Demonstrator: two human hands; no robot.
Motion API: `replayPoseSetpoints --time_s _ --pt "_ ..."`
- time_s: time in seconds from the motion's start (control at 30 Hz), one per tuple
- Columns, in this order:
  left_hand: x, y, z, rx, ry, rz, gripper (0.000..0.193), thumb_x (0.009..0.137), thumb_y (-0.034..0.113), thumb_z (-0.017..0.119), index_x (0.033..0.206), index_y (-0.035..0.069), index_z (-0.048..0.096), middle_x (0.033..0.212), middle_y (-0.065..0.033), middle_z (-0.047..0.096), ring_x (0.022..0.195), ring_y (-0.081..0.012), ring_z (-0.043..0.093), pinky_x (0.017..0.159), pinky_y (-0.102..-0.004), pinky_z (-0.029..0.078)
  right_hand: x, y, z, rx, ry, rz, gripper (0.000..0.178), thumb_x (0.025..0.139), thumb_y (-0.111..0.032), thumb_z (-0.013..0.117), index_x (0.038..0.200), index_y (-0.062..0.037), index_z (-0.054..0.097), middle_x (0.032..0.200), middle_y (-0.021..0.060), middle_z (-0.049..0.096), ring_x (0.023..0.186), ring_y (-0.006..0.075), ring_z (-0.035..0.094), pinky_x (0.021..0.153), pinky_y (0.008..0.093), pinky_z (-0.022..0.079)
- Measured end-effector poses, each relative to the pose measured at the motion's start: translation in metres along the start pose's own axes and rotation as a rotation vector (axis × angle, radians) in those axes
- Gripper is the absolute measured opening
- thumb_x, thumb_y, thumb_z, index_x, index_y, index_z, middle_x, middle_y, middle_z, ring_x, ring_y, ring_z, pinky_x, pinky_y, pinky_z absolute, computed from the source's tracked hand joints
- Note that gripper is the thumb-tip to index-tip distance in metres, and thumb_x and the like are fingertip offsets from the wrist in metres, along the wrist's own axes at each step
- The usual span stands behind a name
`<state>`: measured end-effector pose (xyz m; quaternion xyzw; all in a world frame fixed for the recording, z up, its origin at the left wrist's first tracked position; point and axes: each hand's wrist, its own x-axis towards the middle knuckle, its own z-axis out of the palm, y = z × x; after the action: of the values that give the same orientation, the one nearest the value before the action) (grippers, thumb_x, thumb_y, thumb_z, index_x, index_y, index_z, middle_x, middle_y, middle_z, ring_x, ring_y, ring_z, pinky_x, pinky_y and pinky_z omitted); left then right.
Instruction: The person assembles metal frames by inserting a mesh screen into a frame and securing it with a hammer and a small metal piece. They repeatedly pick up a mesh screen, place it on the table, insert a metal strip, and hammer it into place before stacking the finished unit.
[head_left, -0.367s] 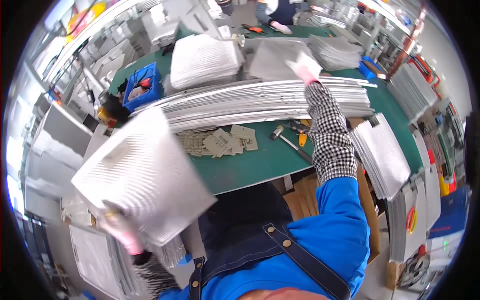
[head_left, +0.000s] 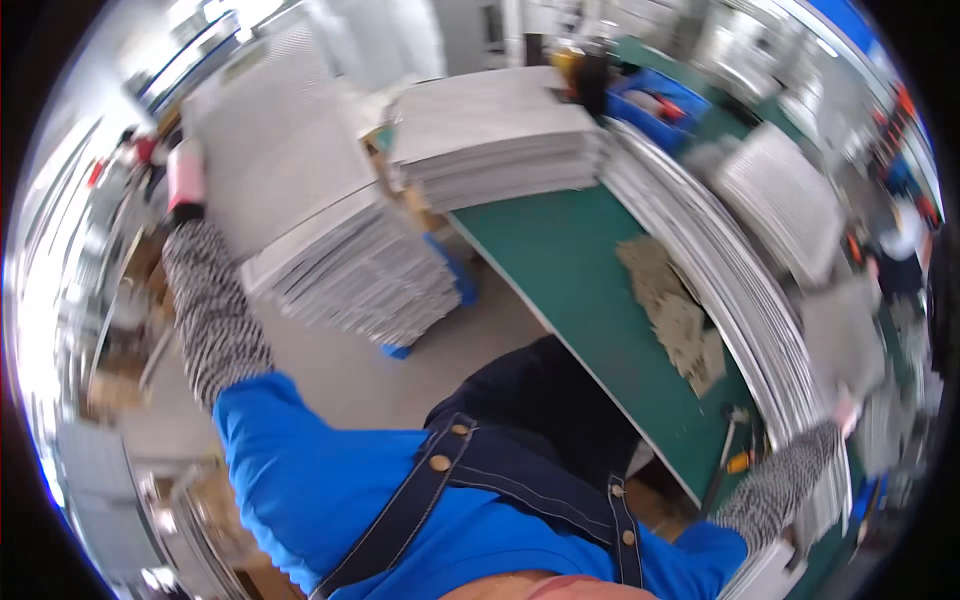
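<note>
At the far left, my left hand (head_left: 185,165), in a white glove with a pink cuff, is closed at the left edge of a light grey ribbed panel (head_left: 285,165); its fingers are partly blurred. The panel lies over a tall stack of similar panels (head_left: 370,275) beside the bench. My right hand (head_left: 846,412) reaches out to the far right, next to a grey sheet (head_left: 842,335) beyond a row of long metal strips (head_left: 725,265). Blur and the small size hide that hand's fingers.
Another panel stack (head_left: 490,125) stands on the green bench (head_left: 545,250). Beige plates (head_left: 670,315), a hammer (head_left: 722,460) and a yellow-handled tool (head_left: 739,462) lie near its middle. A blue bin (head_left: 660,105) sits further back. Another person (head_left: 900,270) is at the far right.
My view has swung to the left. My left hand has carried the ribbed panel outward from beside the bench to the tall stack. My right arm still stretches over the bench.
</note>
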<state>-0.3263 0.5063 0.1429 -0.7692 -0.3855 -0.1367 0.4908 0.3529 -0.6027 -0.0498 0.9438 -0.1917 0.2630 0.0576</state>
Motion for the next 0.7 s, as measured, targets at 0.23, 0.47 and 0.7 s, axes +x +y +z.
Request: replayPoseSetpoints --time_s 0.23,0.47,0.7 --pt "-0.034 0.038 0.064 -0.153 -0.420 -0.125 0.025 0.101 0.009 0.047 0.109 -0.002 0.067 0.092 -0.0250 0.072 0.092 -0.0392 0.071 0.080 -0.0506 0.055 -0.008 -0.026 -0.017 -0.013 0.075 0.210 0.057 0.090 -0.055 0.066 0.108 -0.0020 0.071 0.102 0.0242 0.073 0.091 0.0397 0.074 0.079 0.0546 0.058" --pt "-0.040 0.127 0.040 -0.641 -0.589 -0.927 0.052 0.091 0.051 0.061 0.118 0.008 0.073 0.127 -0.0233 0.067 0.118 -0.0385 0.064 0.096 -0.0486 0.053 0.061 0.025 -0.022 0.374 -0.169 0.204 0.070 0.089 -0.046 0.069 0.139 0.0017 0.057 0.124 0.0235 0.069 0.105 0.0387 0.068 0.095 0.0443 0.053" --pt "0.090 0.181 -0.146 -0.638 0.352 -0.412 0.036 0.085 0.036 0.073 0.113 0.014 0.071 0.108 -0.0170 0.069 0.102 -0.0356 0.067 0.089 -0.0474 0.054 0.025 -0.016 -0.058 1.476 -0.207 0.201 0.055 0.100 -0.020 0.064 0.149 0.0010 0.047 0.147 0.0182 0.054 0.127 0.0262 0.055 0.108 0.0405 0.045"
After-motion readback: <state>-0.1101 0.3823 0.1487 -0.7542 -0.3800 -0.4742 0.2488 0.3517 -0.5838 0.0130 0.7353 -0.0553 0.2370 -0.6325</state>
